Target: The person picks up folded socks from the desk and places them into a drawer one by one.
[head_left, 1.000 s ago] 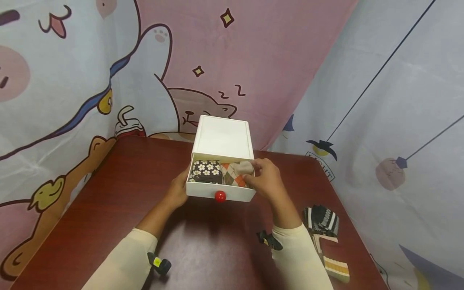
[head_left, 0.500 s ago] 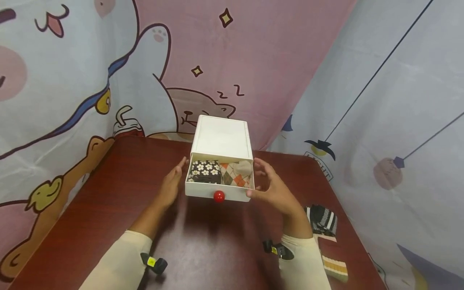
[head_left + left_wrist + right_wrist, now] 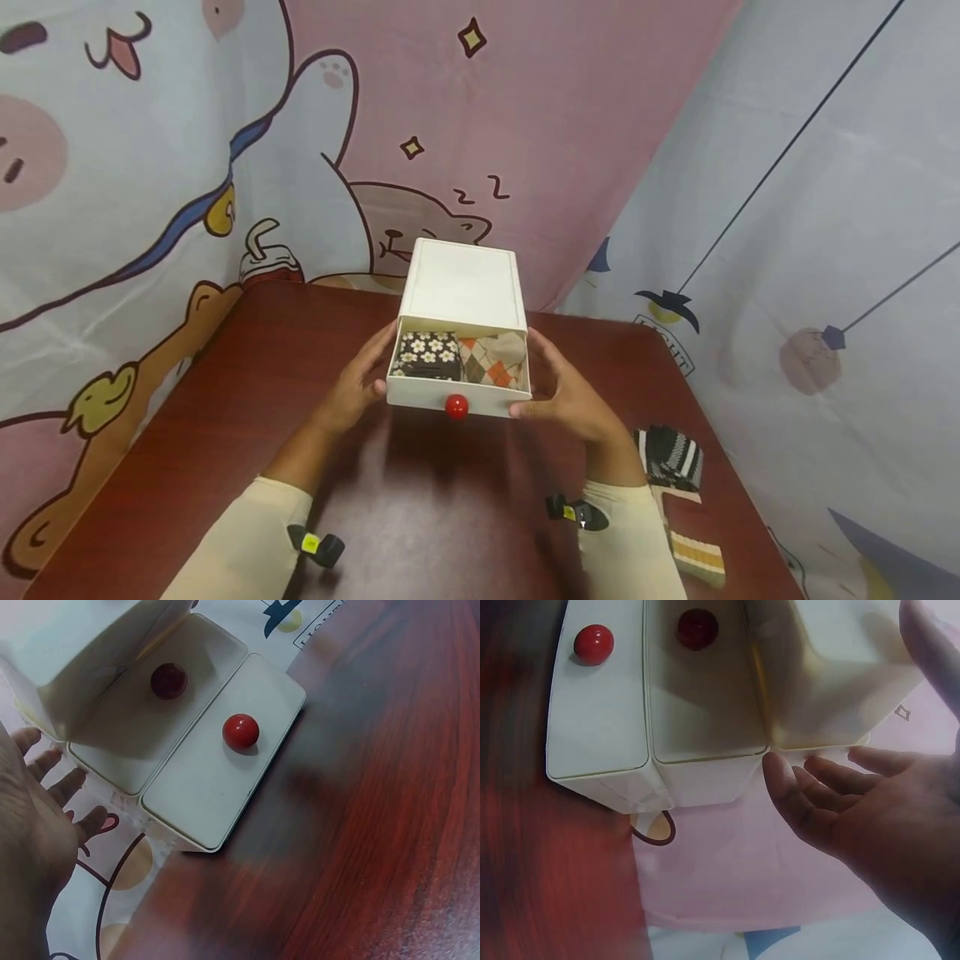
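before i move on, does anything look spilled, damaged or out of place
Nothing stands out: folded fabrics sit neatly in the open top drawer, and more folded pieces lie on the table.

From the near side, the head view looks forward and down across the table (image 3: pixel 427 508), into the pulled-out top drawer (image 3: pixel 420 392). Lower and closer, both wrist views face the far side, tipped opposite ways, sharing the bottom drawer's front (image 3: pixel 214 769) and the top drawer's underside.
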A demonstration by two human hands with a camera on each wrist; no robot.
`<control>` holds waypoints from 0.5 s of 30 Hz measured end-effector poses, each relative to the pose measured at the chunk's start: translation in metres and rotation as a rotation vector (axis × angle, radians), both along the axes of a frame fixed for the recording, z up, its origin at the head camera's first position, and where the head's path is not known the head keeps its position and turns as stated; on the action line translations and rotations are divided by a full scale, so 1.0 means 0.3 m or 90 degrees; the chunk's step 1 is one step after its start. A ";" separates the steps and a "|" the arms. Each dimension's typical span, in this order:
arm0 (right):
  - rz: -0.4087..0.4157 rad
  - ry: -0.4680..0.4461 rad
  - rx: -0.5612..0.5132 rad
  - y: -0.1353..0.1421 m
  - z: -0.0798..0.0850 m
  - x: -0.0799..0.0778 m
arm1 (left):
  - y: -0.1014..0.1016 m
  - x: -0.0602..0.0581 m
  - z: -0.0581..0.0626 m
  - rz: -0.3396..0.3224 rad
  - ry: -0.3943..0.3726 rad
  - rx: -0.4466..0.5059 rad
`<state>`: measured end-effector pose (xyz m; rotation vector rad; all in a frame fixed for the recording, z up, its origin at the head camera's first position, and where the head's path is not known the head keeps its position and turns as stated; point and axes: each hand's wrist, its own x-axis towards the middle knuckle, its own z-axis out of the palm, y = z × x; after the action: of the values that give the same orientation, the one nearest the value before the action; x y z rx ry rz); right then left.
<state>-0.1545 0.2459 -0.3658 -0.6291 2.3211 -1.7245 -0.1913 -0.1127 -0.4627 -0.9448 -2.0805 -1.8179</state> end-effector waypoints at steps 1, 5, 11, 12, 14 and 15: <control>0.001 0.001 0.001 0.000 0.000 -0.002 | -0.002 -0.002 -0.002 -0.004 0.002 0.000; -0.001 -0.001 0.005 0.003 -0.003 -0.007 | -0.006 -0.006 -0.006 -0.007 0.014 -0.008; -0.009 0.006 0.025 0.007 -0.006 0.003 | -0.008 -0.007 -0.013 0.004 0.018 -0.002; -0.024 0.017 0.036 0.004 -0.004 0.013 | -0.007 -0.006 -0.014 0.007 0.016 0.002; -0.085 0.070 0.071 -0.012 0.000 0.048 | -0.006 -0.004 -0.015 0.012 0.009 0.010; -0.126 0.108 0.088 -0.030 0.003 0.073 | -0.006 -0.003 -0.016 0.013 0.002 0.015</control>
<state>-0.1327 0.2370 -0.3650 -0.5564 2.6740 -1.6256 -0.1922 -0.1145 -0.4675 -0.9160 -2.0544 -1.8264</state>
